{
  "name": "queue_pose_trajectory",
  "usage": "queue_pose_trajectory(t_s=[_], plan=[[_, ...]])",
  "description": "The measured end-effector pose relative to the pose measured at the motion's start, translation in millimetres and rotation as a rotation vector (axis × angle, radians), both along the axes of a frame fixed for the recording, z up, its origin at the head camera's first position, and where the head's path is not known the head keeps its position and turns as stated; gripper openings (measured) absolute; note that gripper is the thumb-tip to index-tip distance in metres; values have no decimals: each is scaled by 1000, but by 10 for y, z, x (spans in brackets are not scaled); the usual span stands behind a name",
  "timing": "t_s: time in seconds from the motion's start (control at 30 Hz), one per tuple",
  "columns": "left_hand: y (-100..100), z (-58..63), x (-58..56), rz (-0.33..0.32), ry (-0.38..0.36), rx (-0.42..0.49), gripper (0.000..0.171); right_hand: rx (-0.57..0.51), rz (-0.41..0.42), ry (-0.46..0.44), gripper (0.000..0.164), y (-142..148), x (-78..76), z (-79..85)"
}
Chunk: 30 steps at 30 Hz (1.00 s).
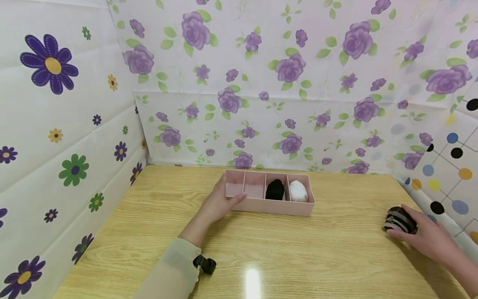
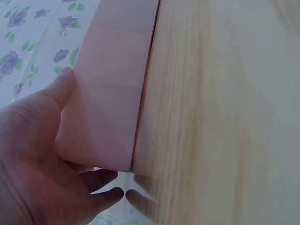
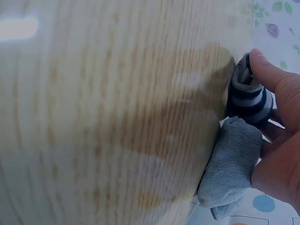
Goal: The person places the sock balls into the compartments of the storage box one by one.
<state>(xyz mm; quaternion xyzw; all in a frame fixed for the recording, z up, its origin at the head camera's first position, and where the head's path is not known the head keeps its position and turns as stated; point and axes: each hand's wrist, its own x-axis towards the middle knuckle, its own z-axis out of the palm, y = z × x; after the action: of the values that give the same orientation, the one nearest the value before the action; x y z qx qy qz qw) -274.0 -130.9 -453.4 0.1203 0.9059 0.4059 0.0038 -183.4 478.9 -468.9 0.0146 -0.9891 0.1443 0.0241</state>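
A pink four-compartment organizer box (image 1: 274, 206) stands on the table. My left hand (image 1: 218, 201) holds its left end, thumb over the front rim; in the left wrist view the other fingers reach round the end wall. A balled black sock (image 1: 275, 190) sits in the third compartment from the left, a white one (image 1: 298, 191) in the rightmost; the two left compartments are empty. Far right, my right hand (image 1: 429, 232) grips a rolled striped sock (image 1: 399, 220) between thumb and fingers. Close beside it, a rolled grey sock (image 3: 231, 161) shows in the right wrist view, hidden in the head view.
The wooden table (image 1: 298, 253) ends at a flower-printed sheet (image 1: 261, 116) behind the box. A daisy-printed sheet (image 1: 37, 124) borders the left side, and a dotted sheet (image 1: 448, 166) the right. A small black device (image 1: 204, 264) is on the left wrist.
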Motion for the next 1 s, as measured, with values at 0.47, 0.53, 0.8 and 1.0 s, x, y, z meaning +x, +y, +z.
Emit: queue_pose_trajectory(t_s=[0.47, 0.53, 0.8, 1.0], plan=[[3, 12, 6, 3, -3, 2, 115, 13, -13, 34, 110, -56, -8, 17], [5, 15, 10, 5, -5, 2, 114, 14, -17, 43, 110, -55, -10, 9], [6, 13, 8, 8, -6, -3, 116, -7, -15, 65, 103, -40, -25, -6], [4, 11, 6, 10, -13, -1, 116, -16, -11, 79, 101, -50, -32, -13]])
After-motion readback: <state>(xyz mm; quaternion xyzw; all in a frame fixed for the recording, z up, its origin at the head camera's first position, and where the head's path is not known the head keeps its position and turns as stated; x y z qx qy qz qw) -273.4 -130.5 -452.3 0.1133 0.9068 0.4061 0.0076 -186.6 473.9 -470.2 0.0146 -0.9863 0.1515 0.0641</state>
